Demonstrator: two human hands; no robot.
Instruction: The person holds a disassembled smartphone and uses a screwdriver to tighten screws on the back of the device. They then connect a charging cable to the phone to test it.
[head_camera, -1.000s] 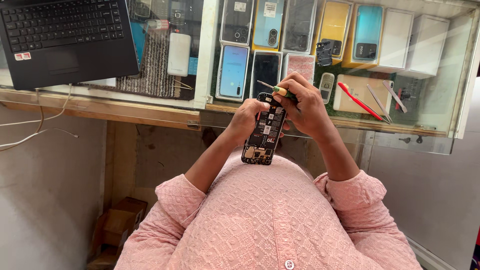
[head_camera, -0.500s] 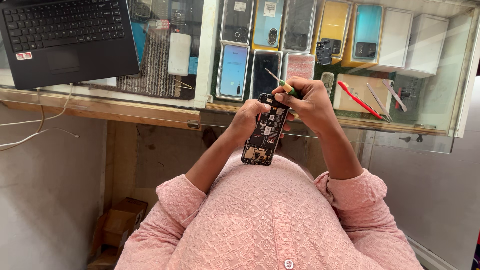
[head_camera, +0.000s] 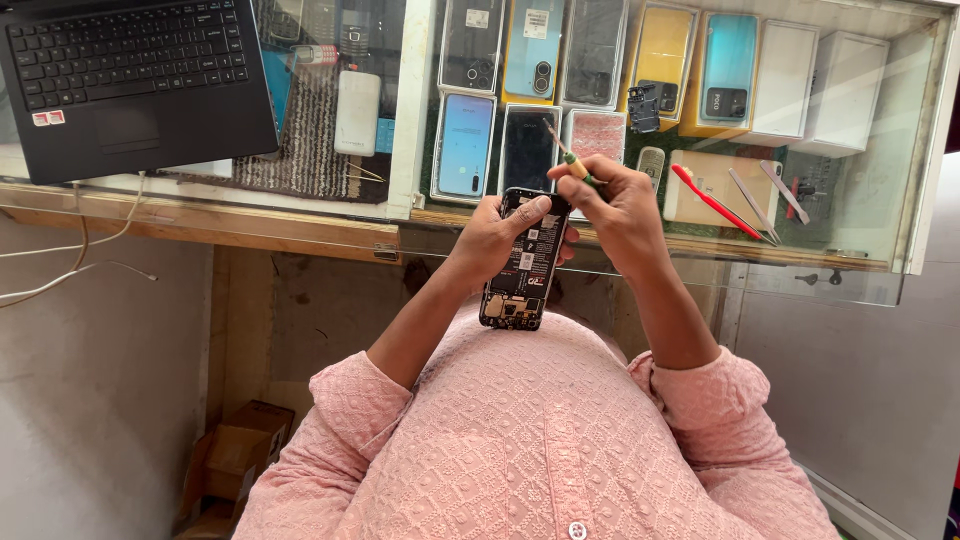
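Your left hand (head_camera: 490, 235) is wrapped around the upper part of an opened phone (head_camera: 524, 262), thumb across its top edge, fingers curled shut on the body. The phone has its back cover off, with circuit board and dark shielding facing up. It's held in the air, lower end resting against your pink shirt (head_camera: 540, 430), upper end just at the near edge of the glass tabletop (head_camera: 870, 270).

Your right hand (head_camera: 620, 205) is closed in a pinch grip on a small screwdriver (head_camera: 568, 157) with a green and yellow collar. Its thin shaft sticks up and away from the phone, toward the far side of the counter. The right hand is touching the phone's top right corner area; exact contact is hidden by the fingers.

Under the glass there are rows of phones and phone boxes (head_camera: 730, 75) and a white power bank (head_camera: 357, 112). On the glass to your right: a red-handled tool (head_camera: 712, 200) and metal tweezers (head_camera: 752, 205), well apart from both hands. A black laptop (head_camera: 125, 80) sits on the tabletop at far left, with white cables (head_camera: 70, 255) hanging off the edge. There is a cardboard box (head_camera: 235, 455) on the floor at lower left.
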